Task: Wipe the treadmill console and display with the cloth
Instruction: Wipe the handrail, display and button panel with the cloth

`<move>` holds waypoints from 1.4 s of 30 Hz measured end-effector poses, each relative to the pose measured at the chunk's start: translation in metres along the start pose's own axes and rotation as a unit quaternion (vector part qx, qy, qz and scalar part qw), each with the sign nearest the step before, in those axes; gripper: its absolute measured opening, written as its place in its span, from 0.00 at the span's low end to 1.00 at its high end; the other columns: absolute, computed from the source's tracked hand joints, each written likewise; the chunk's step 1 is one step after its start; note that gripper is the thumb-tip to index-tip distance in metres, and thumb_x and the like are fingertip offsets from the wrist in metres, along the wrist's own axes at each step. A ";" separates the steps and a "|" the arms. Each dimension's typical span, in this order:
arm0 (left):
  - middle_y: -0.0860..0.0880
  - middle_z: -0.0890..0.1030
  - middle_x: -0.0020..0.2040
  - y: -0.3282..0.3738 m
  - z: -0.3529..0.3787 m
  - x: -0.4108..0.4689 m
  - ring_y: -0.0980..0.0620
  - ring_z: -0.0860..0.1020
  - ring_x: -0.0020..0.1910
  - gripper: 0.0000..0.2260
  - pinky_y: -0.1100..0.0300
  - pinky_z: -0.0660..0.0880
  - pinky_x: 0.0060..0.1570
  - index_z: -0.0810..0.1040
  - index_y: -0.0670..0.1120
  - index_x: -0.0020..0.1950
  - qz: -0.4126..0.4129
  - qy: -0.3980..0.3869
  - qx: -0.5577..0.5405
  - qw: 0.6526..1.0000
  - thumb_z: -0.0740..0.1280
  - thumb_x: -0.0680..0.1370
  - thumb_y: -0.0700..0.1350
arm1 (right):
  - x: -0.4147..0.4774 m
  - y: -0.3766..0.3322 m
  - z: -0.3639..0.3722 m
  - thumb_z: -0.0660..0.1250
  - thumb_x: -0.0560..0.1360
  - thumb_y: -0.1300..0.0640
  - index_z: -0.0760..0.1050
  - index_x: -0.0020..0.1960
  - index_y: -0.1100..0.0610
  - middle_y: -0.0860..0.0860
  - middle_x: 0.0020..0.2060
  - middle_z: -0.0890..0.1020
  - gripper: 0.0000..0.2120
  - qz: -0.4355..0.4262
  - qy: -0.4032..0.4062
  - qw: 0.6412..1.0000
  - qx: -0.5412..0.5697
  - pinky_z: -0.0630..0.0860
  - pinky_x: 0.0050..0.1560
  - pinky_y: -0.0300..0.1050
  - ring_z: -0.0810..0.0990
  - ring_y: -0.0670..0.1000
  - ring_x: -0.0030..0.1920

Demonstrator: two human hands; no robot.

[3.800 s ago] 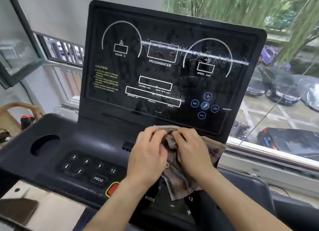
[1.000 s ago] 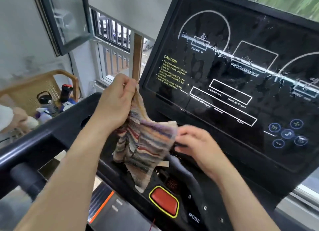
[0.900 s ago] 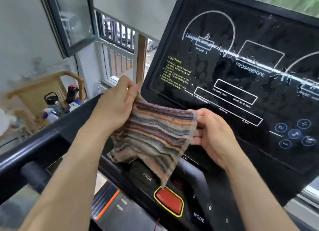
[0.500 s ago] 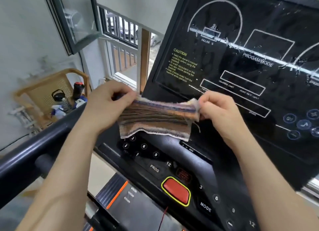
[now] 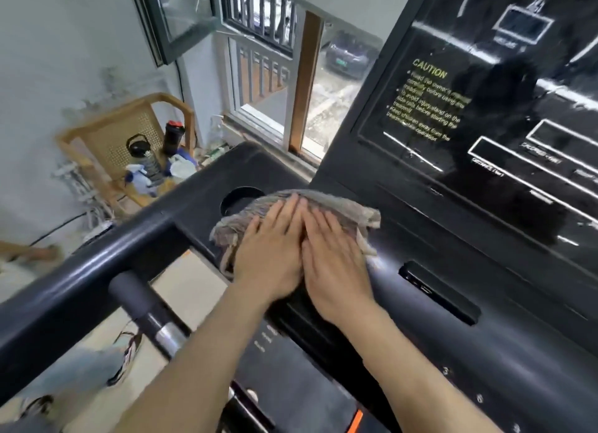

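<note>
- Down went the cloth (image 5: pixel 343 206): half a second earlier it was stretched in the air between two pinching hands, and now it lay bunched on the console (image 5: pixel 453 335), just beside the cup holder (image 5: pixel 239 195) at the console's left end.
- Left hand (image 5: pixel 271 254) and right hand (image 5: pixel 333 261) sat side by side on top of it, touching each other. Their fingers were straight and flat, pressing rather than gripping, and neither had anything curled in its grasp.
- Progress looked early: the wipe had only just got going at that left end, and the strip nearest the person and the long stretch to the right appeared untouched.
- Up above, the display (image 5: pixel 485 125) showed pale streaks and spots across its dark glass, so by the look of it that half of the job was yet to be done.
</note>
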State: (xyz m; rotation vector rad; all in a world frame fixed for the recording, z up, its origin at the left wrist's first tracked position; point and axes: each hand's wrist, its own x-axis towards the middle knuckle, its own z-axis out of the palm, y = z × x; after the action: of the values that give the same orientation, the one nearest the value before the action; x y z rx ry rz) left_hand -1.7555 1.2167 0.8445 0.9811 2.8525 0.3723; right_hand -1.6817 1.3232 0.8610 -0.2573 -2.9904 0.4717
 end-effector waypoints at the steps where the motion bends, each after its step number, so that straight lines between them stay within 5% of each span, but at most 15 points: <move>1: 0.54 0.40 0.79 -0.016 -0.001 0.016 0.54 0.41 0.78 0.28 0.52 0.47 0.76 0.40 0.49 0.79 -0.001 -0.014 -0.017 1.000 0.49 0.82 0.50 | 0.017 -0.008 0.001 0.44 0.83 0.52 0.45 0.79 0.50 0.45 0.78 0.51 0.25 -0.003 0.007 1.000 -0.016 0.46 0.75 0.45 0.46 0.46 0.78; 4: 0.48 0.46 0.80 -0.048 0.002 0.043 0.52 0.45 0.78 0.29 0.54 0.48 0.76 0.45 0.45 0.80 0.040 -0.027 -0.036 0.998 0.52 0.81 0.47 | 0.055 -0.025 0.005 0.42 0.82 0.51 0.46 0.79 0.50 0.44 0.78 0.50 0.26 -0.012 -0.038 0.998 -0.050 0.46 0.75 0.48 0.43 0.45 0.77; 8: 0.48 0.51 0.80 -0.036 0.001 0.011 0.51 0.50 0.78 0.30 0.53 0.53 0.75 0.49 0.44 0.80 0.027 -0.011 -0.021 0.999 0.44 0.78 0.52 | 0.023 -0.017 -0.001 0.32 0.76 0.46 0.44 0.79 0.47 0.43 0.78 0.51 0.32 -0.035 -0.071 0.996 -0.044 0.38 0.73 0.45 0.43 0.45 0.77; 12: 0.46 0.59 0.78 0.001 0.011 -0.058 0.47 0.58 0.77 0.29 0.46 0.58 0.72 0.60 0.44 0.77 -0.021 0.049 -0.001 0.999 0.50 0.77 0.53 | -0.044 -0.011 -0.015 0.43 0.83 0.47 0.44 0.79 0.43 0.41 0.78 0.49 0.24 -0.051 -0.137 0.989 0.035 0.39 0.71 0.41 0.42 0.43 0.77; 15: 0.47 0.55 0.79 0.024 0.023 -0.093 0.47 0.53 0.78 0.29 0.42 0.56 0.73 0.57 0.44 0.78 -0.026 0.021 0.003 0.999 0.50 0.79 0.54 | -0.074 -0.005 -0.024 0.49 0.80 0.45 0.60 0.76 0.46 0.44 0.75 0.64 0.24 -0.064 -0.097 0.992 0.044 0.57 0.73 0.45 0.58 0.46 0.76; 17: 0.47 0.55 0.79 0.030 0.016 -0.088 0.47 0.53 0.78 0.30 0.39 0.55 0.73 0.57 0.45 0.79 -0.048 -0.001 0.008 0.999 0.47 0.79 0.58 | -0.075 0.010 -0.025 0.60 0.78 0.49 0.72 0.69 0.54 0.51 0.65 0.77 0.21 -0.050 0.005 0.998 0.029 0.74 0.62 0.52 0.74 0.54 0.64; 20: 0.50 0.44 0.80 0.032 0.004 -0.038 0.50 0.44 0.78 0.34 0.41 0.43 0.73 0.45 0.49 0.80 -0.110 -0.007 0.019 0.994 0.41 0.78 0.65 | -0.053 0.028 -0.022 0.68 0.74 0.53 0.73 0.67 0.59 0.57 0.64 0.76 0.23 -0.003 0.069 0.997 -0.039 0.77 0.56 0.55 0.75 0.60 0.56; 23: 0.48 0.41 0.80 0.042 0.003 0.005 0.48 0.43 0.78 0.34 0.40 0.44 0.74 0.40 0.47 0.79 -0.155 -0.009 0.021 0.988 0.42 0.79 0.64 | -0.044 0.032 -0.016 0.67 0.74 0.52 0.73 0.68 0.56 0.53 0.67 0.75 0.23 0.017 0.059 0.992 -0.110 0.76 0.50 0.55 0.74 0.58 0.57; 27: 0.41 0.50 0.79 0.077 0.018 -0.018 0.43 0.51 0.78 0.36 0.40 0.50 0.74 0.50 0.40 0.79 -0.089 0.046 0.056 0.993 0.41 0.77 0.62 | -0.085 0.045 -0.029 0.65 0.72 0.53 0.80 0.53 0.53 0.47 0.54 0.83 0.11 0.018 0.116 0.985 -0.129 0.67 0.45 0.51 0.76 0.55 0.51; 30: 0.41 0.47 0.80 0.127 0.037 -0.057 0.43 0.46 0.78 0.36 0.43 0.46 0.75 0.48 0.39 0.79 -0.032 0.024 0.049 0.998 0.41 0.77 0.62 | -0.140 0.077 -0.050 0.61 0.74 0.52 0.78 0.39 0.52 0.47 0.38 0.82 0.09 0.063 0.149 0.983 -0.081 0.67 0.41 0.50 0.76 0.55 0.43; 34: 0.38 0.59 0.77 0.215 0.070 -0.112 0.40 0.55 0.77 0.33 0.40 0.50 0.72 0.61 0.36 0.76 0.060 0.022 0.003 0.998 0.51 0.77 0.57 | -0.200 0.126 -0.069 0.62 0.74 0.54 0.79 0.52 0.55 0.52 0.41 0.82 0.11 0.180 0.172 0.967 -0.048 0.74 0.41 0.52 0.76 0.58 0.44; 36: 0.39 0.60 0.77 0.263 0.082 -0.132 0.40 0.54 0.77 0.34 0.40 0.49 0.72 0.58 0.38 0.76 0.114 -0.012 -0.017 0.993 0.52 0.75 0.55 | -0.225 0.145 -0.074 0.66 0.74 0.58 0.79 0.57 0.55 0.55 0.46 0.80 0.12 0.231 0.193 0.953 -0.024 0.74 0.43 0.51 0.74 0.59 0.45; 39: 0.42 0.41 0.79 0.306 0.085 -0.141 0.42 0.35 0.77 0.35 0.41 0.33 0.73 0.34 0.41 0.77 0.184 -0.056 0.033 0.981 0.49 0.78 0.54 | -0.253 0.167 -0.082 0.67 0.74 0.61 0.78 0.59 0.55 0.55 0.51 0.78 0.14 0.283 0.214 0.935 0.025 0.73 0.49 0.49 0.75 0.60 0.51; 42: 0.47 0.38 0.79 0.298 0.080 -0.138 0.47 0.34 0.77 0.35 0.44 0.38 0.74 0.38 0.44 0.78 0.200 -0.061 0.029 0.978 0.52 0.79 0.55 | -0.256 0.169 -0.077 0.63 0.75 0.62 0.77 0.62 0.59 0.56 0.57 0.77 0.16 0.245 0.249 0.936 0.043 0.67 0.57 0.42 0.74 0.57 0.56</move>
State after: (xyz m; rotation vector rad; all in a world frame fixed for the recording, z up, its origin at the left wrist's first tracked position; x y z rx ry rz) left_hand -1.4561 1.3742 0.8476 1.5347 2.5591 0.2500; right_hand -1.3957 1.4582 0.8613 -0.9653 -2.3860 0.4845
